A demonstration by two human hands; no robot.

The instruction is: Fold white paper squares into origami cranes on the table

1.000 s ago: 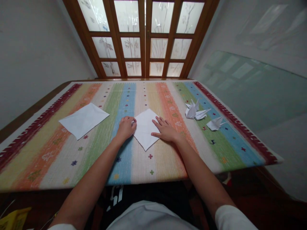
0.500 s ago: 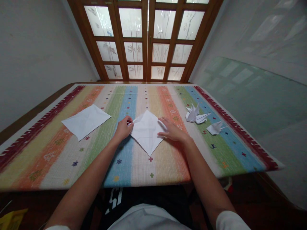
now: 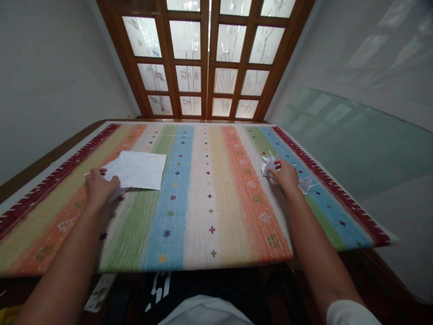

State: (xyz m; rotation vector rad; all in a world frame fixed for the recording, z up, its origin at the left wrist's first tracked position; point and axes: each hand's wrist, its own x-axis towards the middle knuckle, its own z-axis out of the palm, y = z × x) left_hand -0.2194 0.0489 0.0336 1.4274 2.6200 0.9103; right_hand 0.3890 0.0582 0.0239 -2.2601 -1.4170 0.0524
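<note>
At the left of the table, my left hand [image 3: 100, 187] grips a white square sheet of paper [image 3: 142, 169] by its left corner. The edge of another white sheet [image 3: 120, 194] shows beneath it. Over on the right, my right hand [image 3: 287, 175] has its fingertips closed on a folded white paper crane [image 3: 268, 164]. Part of the small group of cranes there is hidden behind that hand. One more paper crane [image 3: 306, 184] lies just to the right, partly behind my wrist.
A striped, patterned tablecloth [image 3: 189, 225] covers the table. Beyond its far edge stand wooden doors with frosted panes [image 3: 226, 80]. A pale glass board [image 3: 338, 122] leans along the right wall [image 3: 399, 85].
My left hand has carried the sheet from the table's middle leftward, over the other sheet. My right hand has let go of the sheet and moved right to the cranes.
</note>
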